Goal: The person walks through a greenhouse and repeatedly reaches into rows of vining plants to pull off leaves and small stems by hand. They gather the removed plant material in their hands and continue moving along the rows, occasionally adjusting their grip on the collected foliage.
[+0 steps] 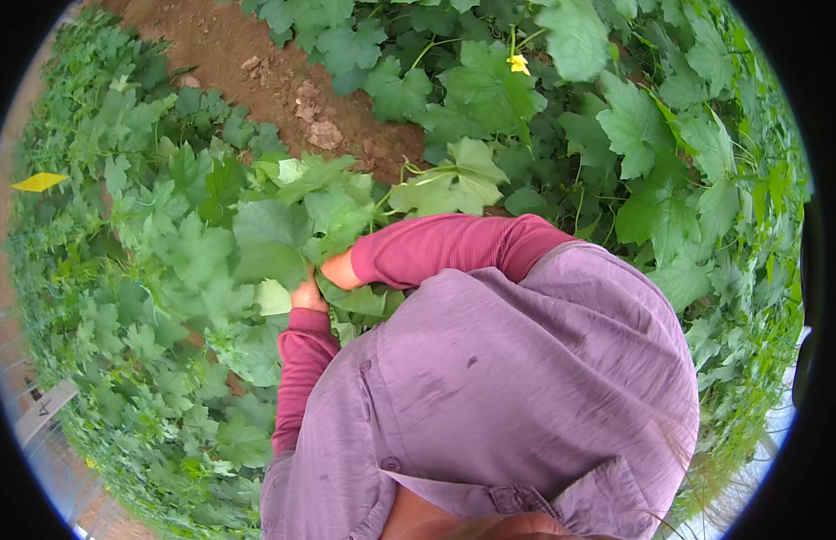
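Both hands reach in among broad green lobed leaves, left of my torso. My left hand [309, 295] shows only its back and wrist beyond a magenta cuff. A large rounded leaf [272, 236] covers its fingers. Close beside it, my right hand [340, 271] comes in from the right, its fingers also behind leaves. What either hand grips is hidden. A pale leaf underside [273, 298] lies against the left hand. Darker leaves [364, 300] hang just below the right one. A light green leaf [458, 181] on a curling stem spreads above my right sleeve [445, 246].
Dense vines [188, 405] surround me, with thin netting at the far left. Bare brown soil [276, 88] runs between rows. A yellow flower [518, 64] stands at the top. A yellow card [40, 181] and a marked pale board [45, 410] are at the left edge.
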The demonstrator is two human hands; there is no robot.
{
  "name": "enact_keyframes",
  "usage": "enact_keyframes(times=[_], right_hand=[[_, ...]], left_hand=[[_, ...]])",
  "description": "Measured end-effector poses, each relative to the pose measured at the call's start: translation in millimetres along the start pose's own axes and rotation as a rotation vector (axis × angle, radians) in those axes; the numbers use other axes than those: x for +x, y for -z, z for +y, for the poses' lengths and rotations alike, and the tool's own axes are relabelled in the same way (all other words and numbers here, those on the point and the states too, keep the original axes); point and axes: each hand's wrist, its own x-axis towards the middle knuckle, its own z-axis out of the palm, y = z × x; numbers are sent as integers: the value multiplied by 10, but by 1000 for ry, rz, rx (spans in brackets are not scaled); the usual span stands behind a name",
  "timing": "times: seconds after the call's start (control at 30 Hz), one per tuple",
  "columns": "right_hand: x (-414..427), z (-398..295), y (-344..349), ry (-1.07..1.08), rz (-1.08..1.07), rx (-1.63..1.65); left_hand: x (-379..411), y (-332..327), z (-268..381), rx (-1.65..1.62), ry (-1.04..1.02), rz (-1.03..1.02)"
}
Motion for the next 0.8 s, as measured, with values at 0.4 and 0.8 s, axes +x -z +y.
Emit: enact_keyframes(times=[0.4,0.8], right_hand=[[-983,1784,-102,-635,432,543],[-929,4030,-10,-1350,352,904]], left_hand=[[423,187,-618,61,-169,324],[371,777,-1409,720,-187,383]])
